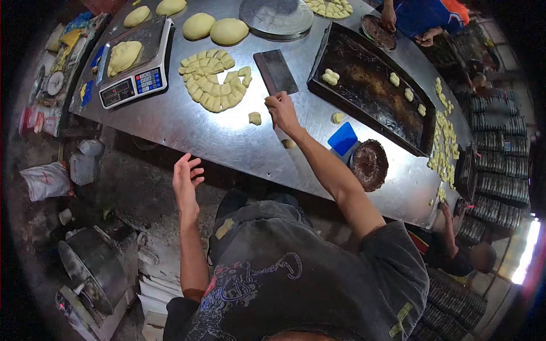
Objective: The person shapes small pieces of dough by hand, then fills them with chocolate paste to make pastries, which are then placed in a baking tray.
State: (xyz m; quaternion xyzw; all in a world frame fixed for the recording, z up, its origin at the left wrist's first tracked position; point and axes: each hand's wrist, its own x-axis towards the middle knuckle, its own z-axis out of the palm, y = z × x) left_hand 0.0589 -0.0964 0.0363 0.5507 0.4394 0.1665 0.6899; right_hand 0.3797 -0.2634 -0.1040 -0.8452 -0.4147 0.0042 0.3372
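scraper (pixel 277 72): long axis away-left; right hand (pixel 281 111) curled, grip unclear; left hand (pixel 186 181) fingers apart

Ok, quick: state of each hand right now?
Left hand: open, holding nothing.
Right hand: curled at the flat rectangular plate; grip cannot be told.

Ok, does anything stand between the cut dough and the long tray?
Yes: the flat scraper is between the cut dough and the long tray, with the right hand at its near end. The tray's raised side would probably need clearing too.
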